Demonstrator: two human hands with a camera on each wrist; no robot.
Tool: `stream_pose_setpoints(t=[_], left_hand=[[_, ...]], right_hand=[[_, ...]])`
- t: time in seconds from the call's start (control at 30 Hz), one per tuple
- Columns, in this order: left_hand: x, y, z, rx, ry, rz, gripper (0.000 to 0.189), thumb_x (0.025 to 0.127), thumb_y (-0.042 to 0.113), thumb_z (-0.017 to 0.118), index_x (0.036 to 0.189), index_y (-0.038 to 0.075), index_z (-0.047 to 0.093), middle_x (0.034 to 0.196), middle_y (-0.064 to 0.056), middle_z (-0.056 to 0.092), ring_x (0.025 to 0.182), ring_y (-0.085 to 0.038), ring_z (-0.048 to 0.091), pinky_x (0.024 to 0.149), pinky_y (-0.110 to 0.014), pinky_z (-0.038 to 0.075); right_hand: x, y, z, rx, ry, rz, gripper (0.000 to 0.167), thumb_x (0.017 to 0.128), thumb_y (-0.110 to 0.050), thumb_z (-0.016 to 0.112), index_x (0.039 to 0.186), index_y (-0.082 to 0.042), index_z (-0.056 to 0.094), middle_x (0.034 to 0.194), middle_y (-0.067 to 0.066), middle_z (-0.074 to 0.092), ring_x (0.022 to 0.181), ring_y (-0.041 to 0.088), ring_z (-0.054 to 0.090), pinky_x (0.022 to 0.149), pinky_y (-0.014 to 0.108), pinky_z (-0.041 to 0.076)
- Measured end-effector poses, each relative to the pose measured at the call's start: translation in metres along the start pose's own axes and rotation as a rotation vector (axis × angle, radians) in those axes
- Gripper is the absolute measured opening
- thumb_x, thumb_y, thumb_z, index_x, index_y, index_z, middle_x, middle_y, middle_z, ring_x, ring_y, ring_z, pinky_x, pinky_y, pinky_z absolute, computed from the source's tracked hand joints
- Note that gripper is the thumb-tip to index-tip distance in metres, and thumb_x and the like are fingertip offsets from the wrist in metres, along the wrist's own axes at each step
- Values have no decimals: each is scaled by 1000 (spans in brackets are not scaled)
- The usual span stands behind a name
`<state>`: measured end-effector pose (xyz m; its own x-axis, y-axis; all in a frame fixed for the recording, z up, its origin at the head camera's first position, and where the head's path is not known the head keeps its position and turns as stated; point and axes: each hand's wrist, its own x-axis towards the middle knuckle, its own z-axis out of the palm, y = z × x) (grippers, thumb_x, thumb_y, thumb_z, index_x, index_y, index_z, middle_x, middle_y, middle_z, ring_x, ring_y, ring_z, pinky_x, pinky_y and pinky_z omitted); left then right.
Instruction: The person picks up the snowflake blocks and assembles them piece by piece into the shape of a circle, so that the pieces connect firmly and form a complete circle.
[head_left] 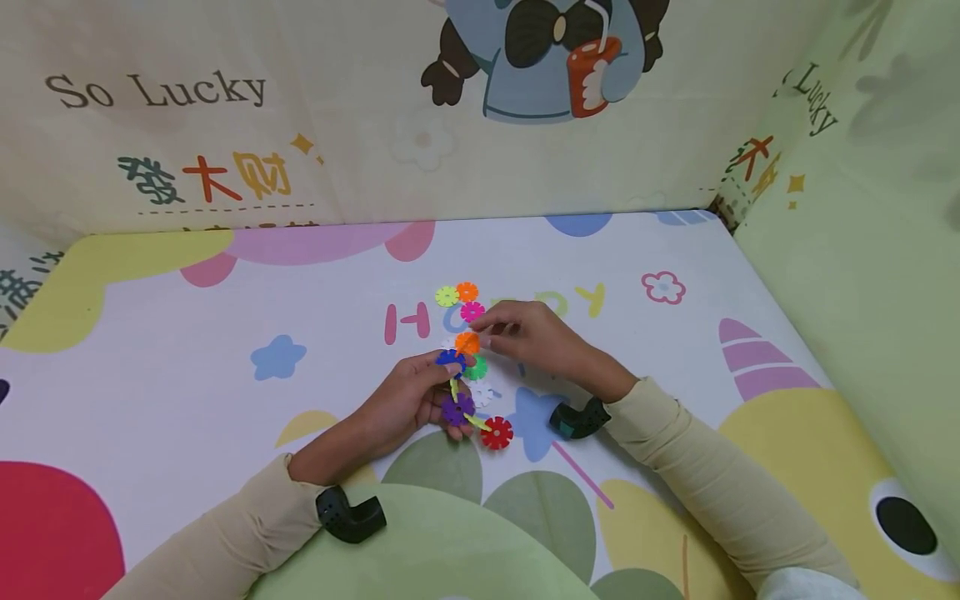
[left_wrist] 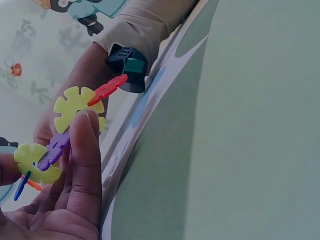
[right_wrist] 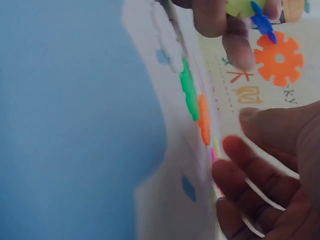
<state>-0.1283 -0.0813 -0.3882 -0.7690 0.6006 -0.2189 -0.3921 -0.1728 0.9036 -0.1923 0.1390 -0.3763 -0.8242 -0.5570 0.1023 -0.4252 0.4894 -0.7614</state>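
Observation:
My left hand [head_left: 420, 387] holds a chain of notched plastic snowflake discs between thumb and fingers. Along the chain run an orange disc [right_wrist: 279, 58], a blue disc [head_left: 452, 361], a yellow disc [left_wrist: 37, 164], a purple disc [head_left: 457, 409], a second yellow disc [left_wrist: 79, 107] and a red disc [head_left: 497, 432]. The discs are slotted into each other at angles, with the orange one at the far end. Beside that orange disc is my right hand [head_left: 534, 337], its thumb and fingers apart and nothing between them in the right wrist view.
Loose discs lie on the patterned table cover: a green disc [right_wrist: 189, 90], a white disc [head_left: 482, 392], a pink disc [head_left: 472, 312], another orange disc [head_left: 467, 292] and a yellow-green disc [head_left: 447, 296]. A printed cloth wall [head_left: 360, 167] stands behind the table.

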Motion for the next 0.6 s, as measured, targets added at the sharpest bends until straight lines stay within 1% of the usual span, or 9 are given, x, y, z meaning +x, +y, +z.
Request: stream_pose_setpoints(t=[0.1,0.27,0.43,0.53,0.6], left_hand=[[-1,0,-1,-8,-13,7,41,105,16,36,138,-8,35,95,-20,62,76,-35,71,66,-37,59],[-1,1,0,-25,-13,10,46,104,11,30,149,2,25,95,-18,62,76,-36,71,66,-37,59],[-2,1,-1,-34,-22,18,47,103,9,24,149,3,22,93,-16,61,71,-32,71,64,-36,59],[-2,1,-1,-51,-28,39,46,102,8,22,147,1,23,91,-15,57,67,-31,70,61,-35,59],[-2,0,-1,-59,-30,58,45,102,9,22,146,0,24,90,-14,56,64,-30,70,58,-34,58]], right_hand=[[0,1,2,-15,-42,-3,28,88,-4,71,116,-4,70,110,5,67,96,18,58,79,27,53],[0,-1,4,-53,-103,5,35,90,-6,69,125,-6,66,124,6,64,114,20,52,87,28,51],[1,-3,5,-122,-142,-8,37,92,-10,68,128,-8,64,130,5,59,119,20,46,92,31,48],[1,-3,6,-167,-143,-21,34,91,-12,69,125,-9,67,126,5,58,118,20,45,92,32,47],[2,-3,8,-172,-135,-11,32,91,-11,69,123,-10,69,123,4,58,117,19,45,91,32,48]])
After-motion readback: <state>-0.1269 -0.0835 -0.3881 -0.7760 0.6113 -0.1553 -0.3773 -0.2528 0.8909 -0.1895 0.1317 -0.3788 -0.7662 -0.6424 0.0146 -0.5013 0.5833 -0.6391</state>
